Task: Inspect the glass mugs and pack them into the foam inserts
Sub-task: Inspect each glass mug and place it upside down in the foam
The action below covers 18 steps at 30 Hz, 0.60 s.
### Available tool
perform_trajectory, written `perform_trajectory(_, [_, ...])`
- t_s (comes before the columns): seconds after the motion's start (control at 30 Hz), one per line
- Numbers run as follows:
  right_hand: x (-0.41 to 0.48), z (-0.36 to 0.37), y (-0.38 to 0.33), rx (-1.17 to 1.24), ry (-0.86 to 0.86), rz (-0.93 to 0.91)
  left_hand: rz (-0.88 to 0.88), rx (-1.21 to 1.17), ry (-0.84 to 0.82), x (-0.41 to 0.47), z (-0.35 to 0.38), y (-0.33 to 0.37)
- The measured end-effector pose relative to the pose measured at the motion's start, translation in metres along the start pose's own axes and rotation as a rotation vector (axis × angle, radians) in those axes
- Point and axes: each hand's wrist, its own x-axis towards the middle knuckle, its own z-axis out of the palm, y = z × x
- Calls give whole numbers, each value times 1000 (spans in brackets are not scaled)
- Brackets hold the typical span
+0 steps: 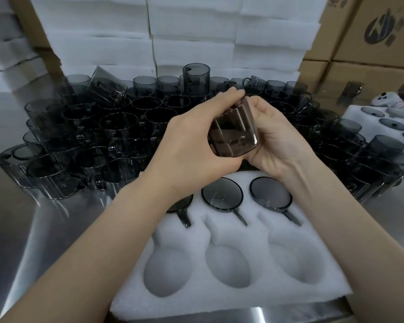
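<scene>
Mugs (117, 127) crowd the steel surface (44, 241) behind our foam insert (231, 297), three already seated in its far row, near row empty. We hold one smoked mug (233, 134) tilted above it, left hand (189, 145) and right hand (278, 141) fingers wrapped around it.

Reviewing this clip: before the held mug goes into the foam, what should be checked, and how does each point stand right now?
1. Mug gripped by both hands, left hand and right hand: ok.
2. Free slot in the foam insert: ok, the near row's three pockets are empty.
3. Far row filled: ok, three packed mugs sit there, handles toward the person.
4. Glass free of cracks or chips: cannot tell, fingers and glare cover it.
5. Held mug's handle direction relative to the pocket notch: cannot tell.
</scene>
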Motion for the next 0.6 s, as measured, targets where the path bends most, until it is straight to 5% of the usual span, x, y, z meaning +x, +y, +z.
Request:
perform_trajectory(0.17, [0, 0, -1, -16, -59, 74, 10, -20, -10, 0, -2, 1])
perform_trajectory(0.33, [-8, 6, -9, -458, 69, -75, 36, 188, -68, 6, -13, -3])
perform_trajectory(0.47, [-13, 23, -14, -750, -59, -149, 76, 346, -156, 3, -20, 3])
perform_trajectory(0.6, [-20, 39, -23, -747, -141, -165, 128, 309, -156, -8, -34, 5])
